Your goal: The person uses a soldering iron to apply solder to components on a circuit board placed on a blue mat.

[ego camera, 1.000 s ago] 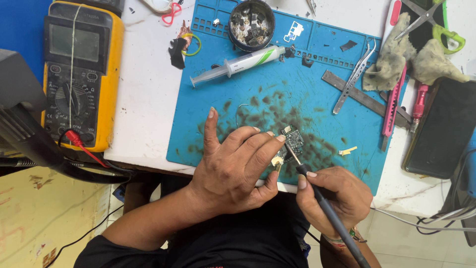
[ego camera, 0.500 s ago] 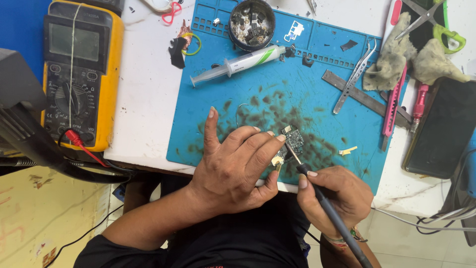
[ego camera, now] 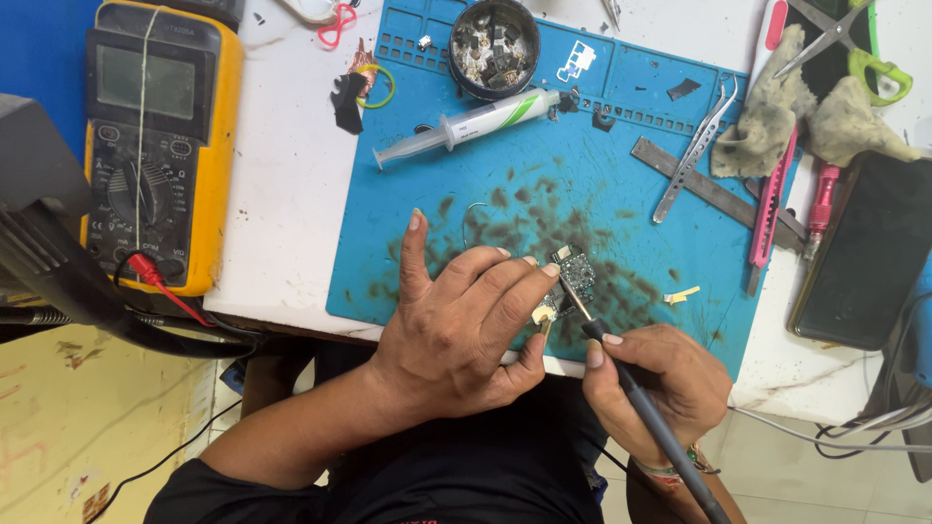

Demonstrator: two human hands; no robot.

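A white table (ego camera: pixel 291 194) carries a blue work mat (ego camera: pixel 621 126), a yellow multimeter (ego camera: pixel 155 146) at its left edge, and grey rags (ego camera: pixel 777 116), scissors (ego camera: pixel 854 39) and a dark phone (ego camera: pixel 864 252) to the right.

Hidden parts and cut-off edges at the repair mat

The left hand (ego camera: pixel 461 325) covers most of the small circuit board (ego camera: pixel 575 277), so only its upper right corner shows, and the parts on it are too small to tell. The soldering iron (ego camera: pixel 652 427) runs off the bottom edge, its grip half wrapped by the right hand (ego camera: pixel 660 383). The yellow multimeter (ego camera: pixel 155 146) is cropped at the top, its dial markings unreadable. The scissors (ego camera: pixel 854 44) and dark phone (ego camera: pixel 864 262) are cut by the top and right edges. The round dish (ego camera: pixel 495 49) holds scraps too small to identify.
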